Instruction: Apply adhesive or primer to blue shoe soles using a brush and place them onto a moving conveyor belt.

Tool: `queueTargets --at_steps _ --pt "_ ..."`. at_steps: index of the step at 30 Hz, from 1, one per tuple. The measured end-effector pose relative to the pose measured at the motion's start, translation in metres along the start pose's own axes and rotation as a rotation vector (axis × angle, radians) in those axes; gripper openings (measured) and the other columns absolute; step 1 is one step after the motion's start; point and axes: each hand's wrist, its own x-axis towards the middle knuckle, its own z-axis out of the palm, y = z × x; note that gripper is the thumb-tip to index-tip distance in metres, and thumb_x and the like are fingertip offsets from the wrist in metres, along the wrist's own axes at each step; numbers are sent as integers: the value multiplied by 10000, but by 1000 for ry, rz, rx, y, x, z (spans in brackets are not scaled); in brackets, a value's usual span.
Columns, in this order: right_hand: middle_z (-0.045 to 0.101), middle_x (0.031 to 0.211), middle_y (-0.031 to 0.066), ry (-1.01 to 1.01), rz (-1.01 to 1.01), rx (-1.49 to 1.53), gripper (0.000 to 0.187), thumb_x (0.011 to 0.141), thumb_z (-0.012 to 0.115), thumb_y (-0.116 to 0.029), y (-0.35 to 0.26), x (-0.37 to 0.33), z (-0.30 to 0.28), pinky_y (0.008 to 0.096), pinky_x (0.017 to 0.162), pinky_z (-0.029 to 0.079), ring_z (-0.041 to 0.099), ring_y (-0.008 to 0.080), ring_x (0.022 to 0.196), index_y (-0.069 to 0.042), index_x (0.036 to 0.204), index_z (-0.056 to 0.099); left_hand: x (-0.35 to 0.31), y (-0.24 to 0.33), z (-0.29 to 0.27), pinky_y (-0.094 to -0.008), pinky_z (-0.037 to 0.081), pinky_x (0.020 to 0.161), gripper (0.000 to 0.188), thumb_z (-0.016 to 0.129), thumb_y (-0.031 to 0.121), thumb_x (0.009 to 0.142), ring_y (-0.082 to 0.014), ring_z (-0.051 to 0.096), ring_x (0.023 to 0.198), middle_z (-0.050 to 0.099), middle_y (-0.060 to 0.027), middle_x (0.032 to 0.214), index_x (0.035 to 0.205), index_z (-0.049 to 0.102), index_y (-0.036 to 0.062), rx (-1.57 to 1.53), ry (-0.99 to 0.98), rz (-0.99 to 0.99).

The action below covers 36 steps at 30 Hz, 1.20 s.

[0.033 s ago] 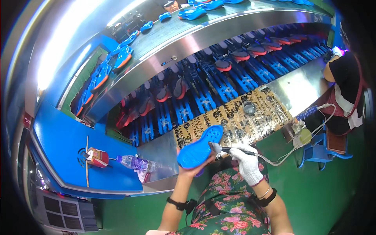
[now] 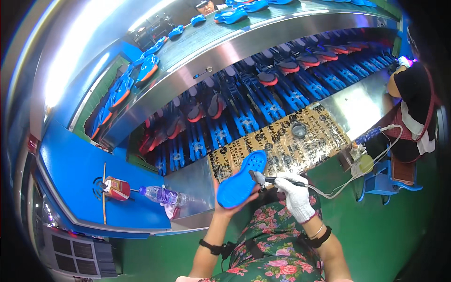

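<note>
In the head view, the one view here, work on a single blue sole [image 2: 242, 185] appears to be under way. The left hand [image 2: 225, 211], bare, holds it from beneath, thumb along its left edge and fingers bent at its right, with the hollow side turned up. The right hand [image 2: 296, 197], in a white glove, pinches the handle of a brush [image 2: 270, 179] whose tip lies at the right edge of the sole's narrow middle; whether bristles touch it I cannot tell. No coated line can be made out, so how much of the surface is done is unclear. This sole has not been set down on the belt [image 2: 188, 51] or the rack [image 2: 246, 123].

Counted: one sole in hand, one brush, one round dish [image 2: 298, 130] on one brown sheet [image 2: 326, 124] beyond the right hand. On the far belt lie at least ten blue soles [image 2: 230, 16], some orange-edged; crowding hides the exact number. On the rack below are at least eight dark soles [image 2: 268, 79] with red edges. To the left are one bottle [image 2: 162, 195], one red box [image 2: 117, 189] and one thin stick [image 2: 104, 207]. Two other people show: a co-worker [image 2: 416, 94] at right and a capped person [image 2: 206, 7] at the far side.
</note>
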Motion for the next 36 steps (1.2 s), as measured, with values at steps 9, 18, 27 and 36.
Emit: queueTargets --at_steps 9,18,27,36 --pt "754 964 95 -214 31 -115 220 839 759 18 -52 -17 32 275 752 563 695 138 837 31 1058 745 -7 -58 -4 -634 401 1090 890 605 532 819 -476 479 1333 462 -249 1493 1547 353 86 38 -27 -109" --pt "747 1021 140 -375 -651 -592 221 788 793 31 -98 -23 62 330 832 584 723 209 922 -6 1005 770 14 -80 41 -588 373 1142 893 537 724 900 -395 491 1352 471 -160 1520 1537 383 117 -236 -260 -153" --pt "762 967 130 -352 -982 -840 220 740 804 4 -98 -13 82 327 736 569 718 225 832 -28 955 771 9 -87 54 -566 327 1175 797 559 641 942 -338 456 1392 482 -122 1520 1541 386 145 129 7 90" --pt "752 991 118 -550 -1095 -998 281 740 814 -56 -94 -25 85 361 732 563 717 266 832 -69 1016 765 9 -88 17 -543 336 1184 757 451 635 994 -341 449 1403 452 -142 1538 1545 360 124 -188 -305 17"
